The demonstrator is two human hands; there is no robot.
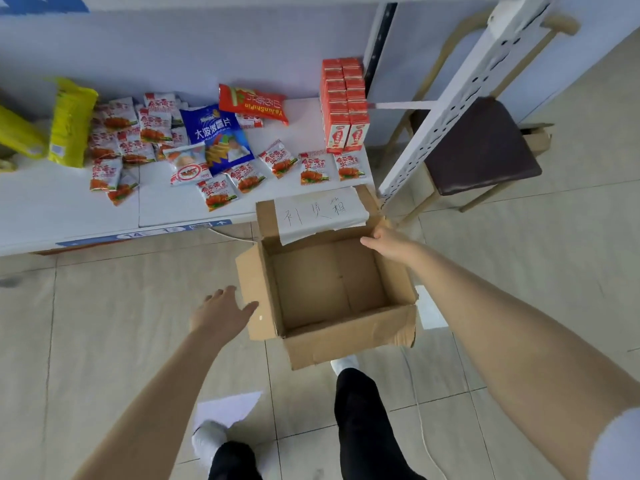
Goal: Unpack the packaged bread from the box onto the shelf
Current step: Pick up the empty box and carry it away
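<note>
As far as the head view shows, stage: unpacking judged at or near its end.
cardboard box (346, 341): stands on the tiled floor just in front of the shelf edge, flaps open; shows a bare bottom, with no packet inside.
paper label (318, 211): stuck on the far flap, handwritten.
packaged bread (280, 159): lies on the shelf as many small white-and-red packets; overlaps in a loose heap toward the left and sits singly toward the right; none in the box, none in either hand.
shelf (69, 209): low white board, bears all the goods listed here.
left hand (221, 313): fingers spread and relaxed, holds nothing; hovers just beside the box's left flap, thumb toward it; contact too close to call.
right hand (384, 242): grips the far right corner of the box rim, thumb over the inner side, fingers curled round the edge and partly hidden.
blue crisp bag (216, 133): lies among the bread packets, mid-shelf.
red snack bag (254, 103): lies behind the blue one, near the back wall.
yellow bags (71, 123): lie at the shelf's left end.
red cartons (344, 105): stand stacked upright at the shelf's right end.
chair (481, 147): stands to the right, behind a white perforated upright (460, 95).
done, by judgement: transfer of bread from box to shelf.
left, by judgement: at most tidying the scattered packets and removing the empty box; both hands at the box suggest a lift or a folding of flaps.
</note>
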